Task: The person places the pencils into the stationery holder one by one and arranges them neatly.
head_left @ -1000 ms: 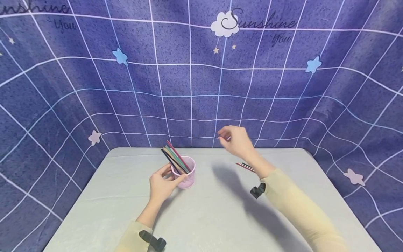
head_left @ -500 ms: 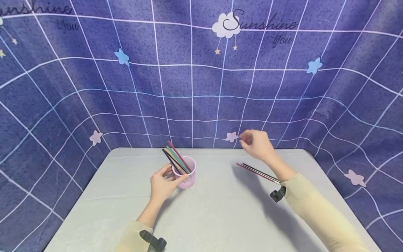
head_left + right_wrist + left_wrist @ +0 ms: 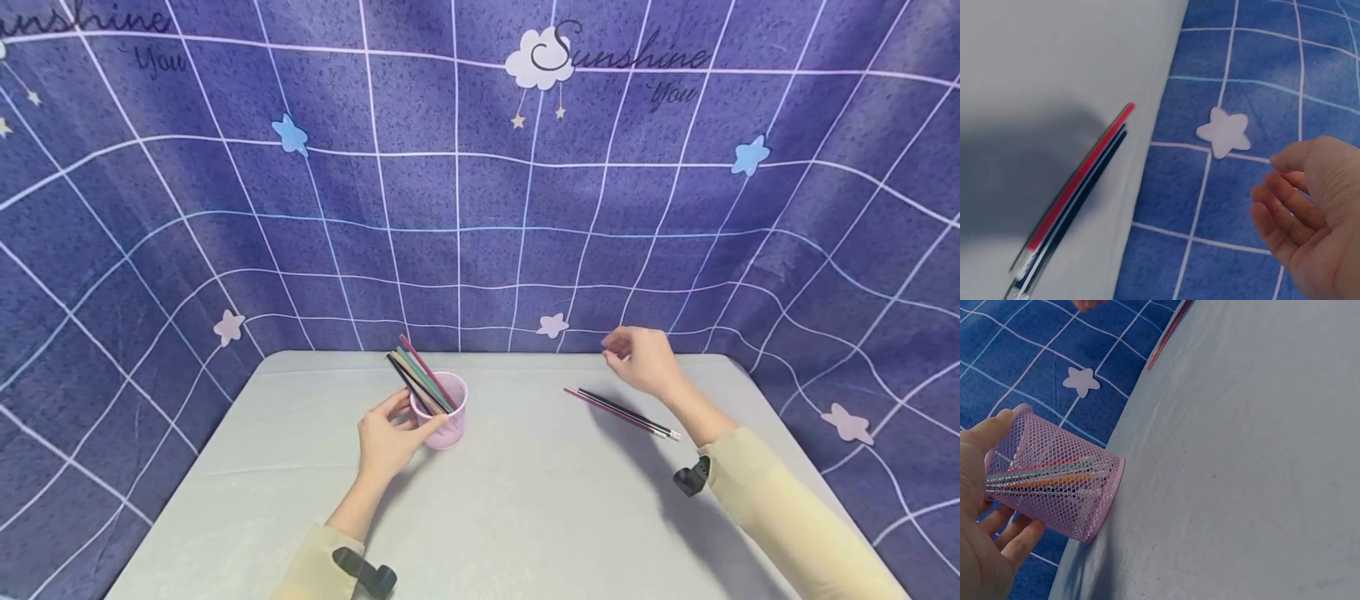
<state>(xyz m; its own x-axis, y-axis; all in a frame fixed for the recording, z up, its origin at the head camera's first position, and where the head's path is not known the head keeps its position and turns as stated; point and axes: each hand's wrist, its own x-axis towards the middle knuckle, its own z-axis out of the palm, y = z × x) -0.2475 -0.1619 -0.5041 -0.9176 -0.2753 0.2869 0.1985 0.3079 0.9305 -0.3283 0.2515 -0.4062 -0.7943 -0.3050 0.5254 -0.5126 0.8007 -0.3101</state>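
Note:
My left hand (image 3: 388, 443) grips a pink mesh pencil cup (image 3: 450, 432) on the table, thumb on the near side and fingers behind. Several thin pencils (image 3: 420, 377), red, green, tan and dark, lean left out of the cup. In the left wrist view their lower parts show through the mesh (image 3: 1060, 481). Above the table toward the back right hovers my right hand (image 3: 645, 362), fingers loosely bent and holding nothing. Below it lie a few pencils (image 3: 622, 412) side by side; the right wrist view shows a red pencil (image 3: 1079, 178) beside a dark one (image 3: 1088, 197).
A pale grey cloth covers the table (image 3: 480, 517). A blue-purple curtain (image 3: 487, 250) with white grid lines and stars hangs behind the table and along both sides. Small black devices are strapped to the left wrist (image 3: 365, 573) and the right wrist (image 3: 692, 477).
My right hand has moved right and a little lower, away from the cup, uncovering the pencils on the table. My left hand and the cup have stayed in place.

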